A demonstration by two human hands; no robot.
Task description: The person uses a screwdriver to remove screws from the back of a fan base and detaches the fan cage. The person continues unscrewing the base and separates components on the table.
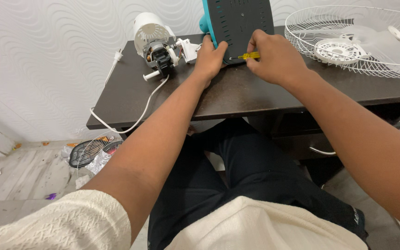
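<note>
White wallpaper with a raised wave pattern backs a dark brown tabletop, and pale floorboards run off to the left. Down on that floor, left of the person's knee, lies a round wire grille over a dark disc and some crumpled foil. A white cord hangs over the tabletop's front edge, its plug resting near the wall. Farther right sits a bare fan motor with a white vented cap behind it and a white shaft sticking out in front; a small white switch part lies just beside it.

The left hand comes next, its fingers curled and pressed against the left edge of a dark grey slotted base plate, which stands tilted up on the tabletop with a teal body showing behind it. The right hand is at the plate's lower edge, its fingers pinching a small yellow-handled screwdriver whose tip points left against the plate. At the far right, a white wire fan guard lies flat on the tabletop, with translucent blades and a white hub inside it. Black trousers and a cream shirt fill the foreground.
</note>
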